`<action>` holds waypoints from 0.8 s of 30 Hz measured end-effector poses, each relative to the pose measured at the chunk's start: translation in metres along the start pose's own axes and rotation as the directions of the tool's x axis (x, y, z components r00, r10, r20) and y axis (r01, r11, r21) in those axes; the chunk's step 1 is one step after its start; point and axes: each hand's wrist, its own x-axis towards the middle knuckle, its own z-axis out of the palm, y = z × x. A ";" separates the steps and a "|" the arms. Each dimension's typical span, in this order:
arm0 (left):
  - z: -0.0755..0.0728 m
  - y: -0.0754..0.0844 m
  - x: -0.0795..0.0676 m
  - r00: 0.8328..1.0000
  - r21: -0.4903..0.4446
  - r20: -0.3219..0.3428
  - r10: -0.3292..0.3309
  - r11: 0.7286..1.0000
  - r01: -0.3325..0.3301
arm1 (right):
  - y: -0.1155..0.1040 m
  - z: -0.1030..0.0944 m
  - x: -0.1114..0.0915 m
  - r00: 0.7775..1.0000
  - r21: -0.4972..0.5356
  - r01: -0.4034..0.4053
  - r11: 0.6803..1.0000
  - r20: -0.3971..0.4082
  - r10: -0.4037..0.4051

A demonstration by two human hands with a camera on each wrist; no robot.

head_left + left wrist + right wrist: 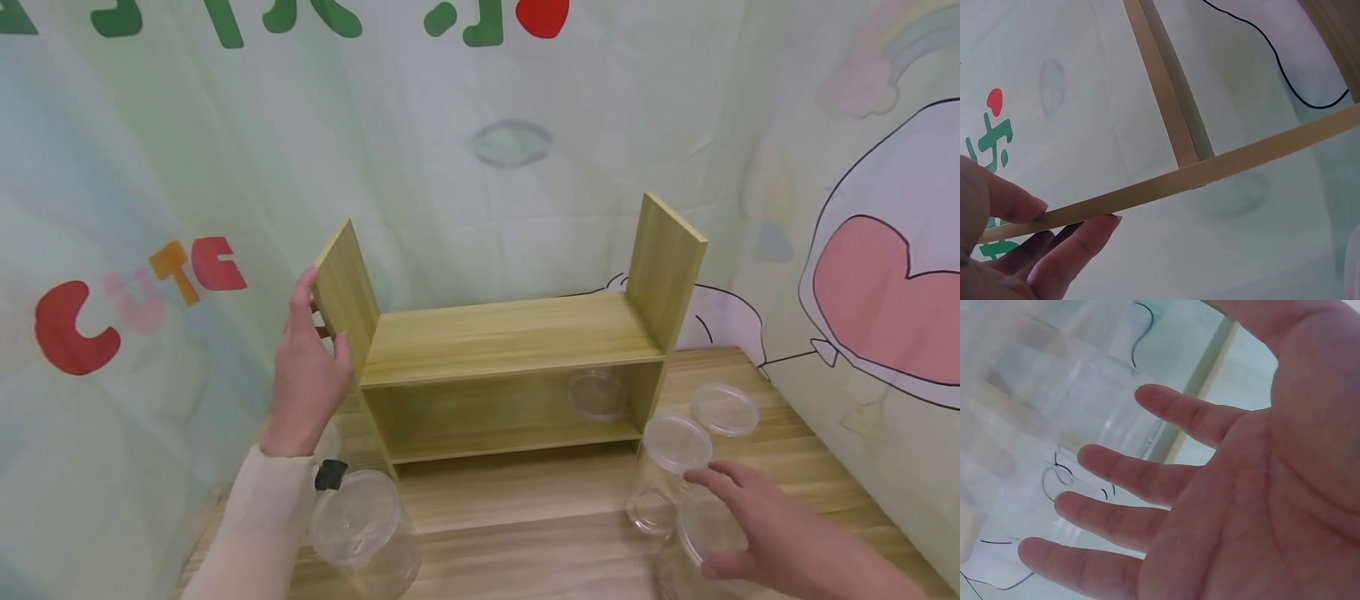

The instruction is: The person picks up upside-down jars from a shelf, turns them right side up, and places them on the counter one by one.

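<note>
A small light-wood shelf (510, 337) stands on the table, with two upright side panels above its middle board. My left hand (311, 379) pinches the edge of the left panel (347, 300), thumb on one face and fingers on the other, as the left wrist view shows too. At the right, my right hand (772, 533) is held with fingers spread over a clear plastic jar (705, 521). A taller clear jar (677, 446) stands just beyond its fingertips. In the right wrist view the palm (1229, 506) faces the clear plastic, and nothing is gripped.
Another lidded clear jar (363, 529) stands by the left forearm. A round clear container or lid (725, 408) is right of the shelf, and another (597, 394) shows in the lower compartment. Printed curtains (450, 208) hang behind the wooden table (517, 500).
</note>
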 end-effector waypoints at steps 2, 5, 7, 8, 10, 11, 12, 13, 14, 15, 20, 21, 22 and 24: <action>0.000 0.000 0.000 1.000 0.005 0.000 0.003 1.000 -0.003 | -0.001 -0.005 0.003 1.000 0.006 -0.016 1.000 0.004 0.015; -0.001 -0.001 0.000 1.000 0.008 0.004 0.006 1.000 -0.006 | -0.002 -0.012 0.007 1.000 0.019 -0.029 0.999 0.006 0.029; -0.001 -0.001 0.000 1.000 0.008 0.004 0.006 1.000 -0.006 | -0.002 -0.017 0.010 1.000 0.019 -0.031 0.999 0.005 0.030; -0.001 -0.001 0.000 1.000 0.009 0.005 0.005 1.000 -0.006 | -0.003 -0.019 0.011 0.999 0.020 -0.038 0.999 0.010 0.038; 0.000 -0.001 0.000 1.000 0.011 0.005 0.003 1.000 -0.003 | -0.003 -0.023 0.012 0.999 0.020 -0.034 0.999 0.004 0.034; 0.000 0.000 0.000 1.000 0.012 0.006 0.002 1.000 -0.002 | -0.004 -0.024 0.013 0.999 0.018 -0.033 0.999 -0.003 0.033; 0.000 0.000 0.000 1.000 0.012 0.007 0.001 1.000 -0.001 | -0.005 -0.025 0.014 0.999 0.012 -0.041 0.999 -0.008 0.041; 0.000 0.000 0.000 1.000 0.012 0.008 0.000 1.000 0.000 | -0.006 -0.026 0.015 0.999 0.010 -0.039 0.999 -0.025 0.039; 0.000 0.000 0.000 1.000 0.013 0.008 -0.002 1.000 0.002 | -0.008 -0.027 0.016 0.998 0.010 -0.039 0.999 -0.045 0.039; 0.000 0.000 0.001 1.000 0.011 0.008 -0.004 1.000 0.004 | -0.010 -0.027 0.018 0.996 0.002 -0.034 0.999 -0.077 0.034; 0.000 -0.002 -0.001 1.000 0.004 -0.002 0.001 1.000 -0.001 | -0.033 -0.031 0.033 0.973 0.016 -0.075 0.997 -0.219 0.076; 0.000 -0.002 -0.001 1.000 0.002 -0.004 0.005 1.000 -0.005 | -0.039 -0.031 0.036 0.965 0.022 -0.091 0.996 -0.244 0.094; 0.000 -0.003 -0.001 1.000 0.001 -0.006 0.007 1.000 -0.007 | -0.047 -0.031 0.039 0.959 0.037 -0.115 0.993 -0.258 0.121; 0.000 -0.003 -0.002 1.000 0.005 -0.009 0.009 1.000 -0.009 | -0.062 -0.027 0.046 0.942 0.088 -0.156 0.984 -0.288 0.174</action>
